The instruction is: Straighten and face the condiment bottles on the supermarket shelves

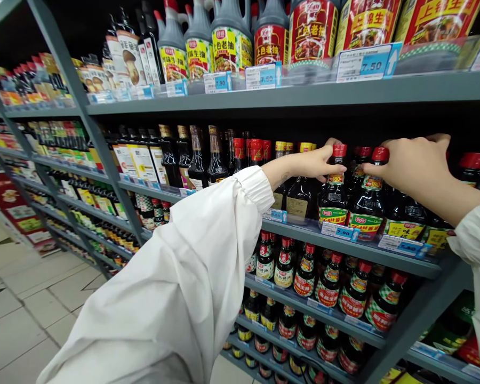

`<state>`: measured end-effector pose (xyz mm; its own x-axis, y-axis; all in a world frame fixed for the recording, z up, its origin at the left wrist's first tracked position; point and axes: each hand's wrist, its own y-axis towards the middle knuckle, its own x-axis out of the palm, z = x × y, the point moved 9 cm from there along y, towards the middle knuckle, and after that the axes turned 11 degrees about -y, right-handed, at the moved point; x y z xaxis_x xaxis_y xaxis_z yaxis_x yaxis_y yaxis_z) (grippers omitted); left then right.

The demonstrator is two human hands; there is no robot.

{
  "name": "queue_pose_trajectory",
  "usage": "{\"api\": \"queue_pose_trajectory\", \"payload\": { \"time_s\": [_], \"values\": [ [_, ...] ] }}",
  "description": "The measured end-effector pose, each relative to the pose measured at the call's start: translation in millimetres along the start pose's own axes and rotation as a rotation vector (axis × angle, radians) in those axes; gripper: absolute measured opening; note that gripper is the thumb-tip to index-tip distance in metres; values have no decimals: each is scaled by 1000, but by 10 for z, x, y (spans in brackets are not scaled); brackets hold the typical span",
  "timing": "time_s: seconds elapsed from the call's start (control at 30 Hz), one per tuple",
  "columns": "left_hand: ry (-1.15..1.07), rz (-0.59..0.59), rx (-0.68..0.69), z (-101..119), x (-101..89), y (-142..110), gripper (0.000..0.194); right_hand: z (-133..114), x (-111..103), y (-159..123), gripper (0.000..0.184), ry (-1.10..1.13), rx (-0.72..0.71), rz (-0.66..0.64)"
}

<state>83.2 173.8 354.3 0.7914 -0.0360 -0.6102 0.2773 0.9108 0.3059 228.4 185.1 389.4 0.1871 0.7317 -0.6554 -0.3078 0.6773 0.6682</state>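
Two dark soy sauce bottles with red caps stand side by side at the front of the middle shelf. My left hand (314, 161) is closed round the neck of the left soy sauce bottle (333, 200), its thumb in front and fingers behind. The right soy sauce bottle (367, 205) has my right hand (416, 162) at its neck, thumb in front just below the cap; the other fingers are mostly hidden behind the hand. Both bottles look upright on the shelf. A price tag (340, 231) is fixed to the shelf edge below them.
The shelf above (288, 95) overhangs both hands and carries large sauce jugs (232, 45). More bottles (404, 216) stand to the right, and dark-capped bottles (198, 160) to the left. Lower shelves hold rows of small bottles (306, 272). Pale floor tiles (28, 298) show at lower left.
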Motion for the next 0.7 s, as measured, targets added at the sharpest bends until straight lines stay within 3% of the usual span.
{"api": "queue_pose_trajectory", "payload": {
  "time_s": [0.17,0.3,0.47,0.57,0.7],
  "values": [
    [216,322,-97,46,26,-134,66,-8,9,8,39,-22,-10,12],
    [460,288,-98,75,156,-115,62,-1,8,1,39,-68,-7,68],
    [430,222,-8,100,159,-125,63,14,58,14,47,-104,-14,118],
    [525,315,77,224,60,-297,51,24,105,33,48,-123,-14,109],
    [699,546,191,405,-217,-608,28,18,112,42,46,-148,-13,99]
  ]
}}
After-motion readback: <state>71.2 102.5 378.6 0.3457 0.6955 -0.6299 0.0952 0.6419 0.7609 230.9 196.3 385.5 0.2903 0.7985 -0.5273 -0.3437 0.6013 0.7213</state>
